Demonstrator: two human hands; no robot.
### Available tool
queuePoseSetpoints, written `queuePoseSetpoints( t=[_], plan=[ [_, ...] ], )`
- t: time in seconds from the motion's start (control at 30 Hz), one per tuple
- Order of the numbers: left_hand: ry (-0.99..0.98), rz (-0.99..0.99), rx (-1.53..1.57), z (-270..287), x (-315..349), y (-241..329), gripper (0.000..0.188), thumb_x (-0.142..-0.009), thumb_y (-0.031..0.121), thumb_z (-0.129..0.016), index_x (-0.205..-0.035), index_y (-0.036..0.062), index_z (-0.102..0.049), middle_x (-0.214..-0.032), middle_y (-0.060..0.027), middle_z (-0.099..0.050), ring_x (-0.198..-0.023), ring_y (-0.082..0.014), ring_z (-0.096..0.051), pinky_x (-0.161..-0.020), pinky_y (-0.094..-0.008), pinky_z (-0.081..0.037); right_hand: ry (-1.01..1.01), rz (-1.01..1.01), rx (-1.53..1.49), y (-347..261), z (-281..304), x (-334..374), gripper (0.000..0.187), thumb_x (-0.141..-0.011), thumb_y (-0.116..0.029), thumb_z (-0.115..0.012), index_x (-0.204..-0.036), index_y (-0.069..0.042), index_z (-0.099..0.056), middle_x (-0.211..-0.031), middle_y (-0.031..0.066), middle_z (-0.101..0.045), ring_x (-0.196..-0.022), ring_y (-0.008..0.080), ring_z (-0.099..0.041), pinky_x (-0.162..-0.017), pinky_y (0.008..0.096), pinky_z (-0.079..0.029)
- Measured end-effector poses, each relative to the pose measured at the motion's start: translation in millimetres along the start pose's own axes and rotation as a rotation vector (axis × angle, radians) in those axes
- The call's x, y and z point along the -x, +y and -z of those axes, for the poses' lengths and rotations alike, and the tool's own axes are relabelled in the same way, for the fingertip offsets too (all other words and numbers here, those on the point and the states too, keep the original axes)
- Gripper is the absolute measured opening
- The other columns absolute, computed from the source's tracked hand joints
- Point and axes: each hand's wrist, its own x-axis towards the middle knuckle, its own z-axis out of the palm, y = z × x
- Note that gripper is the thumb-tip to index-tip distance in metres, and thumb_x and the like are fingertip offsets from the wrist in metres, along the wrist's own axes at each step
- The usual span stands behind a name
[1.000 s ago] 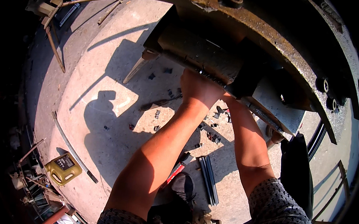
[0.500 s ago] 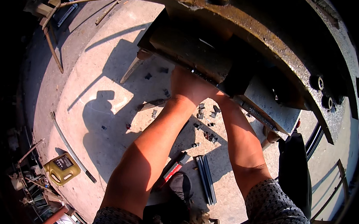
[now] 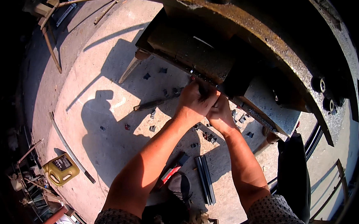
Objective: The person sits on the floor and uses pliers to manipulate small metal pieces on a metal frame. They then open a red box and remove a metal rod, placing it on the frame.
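Note:
Both my arms stretch forward to the lower front edge of a heavy dark steel machine (image 3: 183,50). Just below that edge, my left hand (image 3: 193,104) has its fingers curled closed. Close against it, my right hand (image 3: 221,115) is closed too, its fingers bent inward. A dark patch shows between the hands; whether it is a held piece or shadow I cannot tell. Small dark angular metal offcuts (image 3: 209,137) lie scattered on the floor beneath the hands.
Dark metal strips (image 3: 205,179) lie near my feet, beside a red and black box (image 3: 172,173). Farther left are a yellow-green jug (image 3: 61,169) and a grey tube (image 3: 71,147). A curved steel frame (image 3: 270,41) arches overhead. Scrap metal piles up at lower left.
My hands have come down and back from under the machine's edge, so more of them shows. They are drawn together, and more offcuts are visible on the floor.

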Motion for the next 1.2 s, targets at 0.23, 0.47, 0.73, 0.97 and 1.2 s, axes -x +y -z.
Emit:
queuePoseSetpoints(
  t=[0.23,0.47,0.73,0.97,1.2],
  plan=[
    [-0.016,-0.017,0.137,8,-12,4,0.035,-0.094,0.028,-0.082,-0.099,-0.0036,-0.070,-0.081,-0.0153,-0.075,-0.074,-0.0198,-0.072,-0.071,-0.0365,-0.057,-0.089,0.110,-0.735,43,-18,-27,0.033,-0.105,-0.009,-0.066,-0.136,0.002,-0.065,-0.133,0.0146,-0.071,-0.120,0.0147,-0.061,-0.101,0.0302,-0.053],
    [-0.132,-0.144,0.056,44,-12,0,0.036,-0.092,0.026,-0.084,-0.112,0.0000,-0.070,-0.101,-0.0133,-0.076,-0.096,-0.0207,-0.073,-0.083,-0.0359,-0.057,-0.137,0.279,0.250,-2,21,-29,0.045,-0.114,-0.020,-0.052,-0.152,0.004,-0.051,-0.148,0.0196,-0.061,-0.138,0.0252,-0.057,-0.118,0.0365,-0.049],
    [-0.059,-0.162,0.150,59,-22,6,0.026,-0.095,0.007,-0.075,-0.118,-0.0008,-0.069,-0.113,-0.0148,-0.075,-0.100,-0.0193,-0.073,-0.087,-0.0353,-0.058,-0.002,0.325,0.387,-9,31,-45,0.045,-0.114,-0.021,-0.052,-0.152,0.003,-0.052,-0.147,0.0194,-0.062,-0.136,0.0252,-0.058,-0.116,0.0362,-0.049],
    [-0.102,-0.266,0.025,54,-30,13,0.018,-0.094,0.000,-0.071,-0.112,-0.0036,-0.070,-0.101,-0.0124,-0.076,-0.097,-0.0154,-0.073,-0.075,-0.0301,-0.058,0.105,0.285,0.426,-8,57,-36,0.044,-0.114,-0.023,-0.052,-0.151,0.003,-0.053,-0.146,0.0192,-0.063,-0.135,0.0251,-0.059,-0.115,0.0359,-0.050],
    [-0.137,-0.208,0.083,47,-28,8,0.025,-0.096,0.000,-0.073,-0.121,-0.0010,-0.075,-0.117,-0.0077,-0.079,-0.110,-0.0115,-0.069,-0.095,-0.0301,-0.054,0.169,0.249,0.431,-3,71,-24,0.044,-0.114,-0.024,-0.051,-0.150,0.002,-0.054,-0.144,0.0190,-0.063,-0.133,0.0251,-0.060,-0.114,0.0356,-0.050]
  ],
)
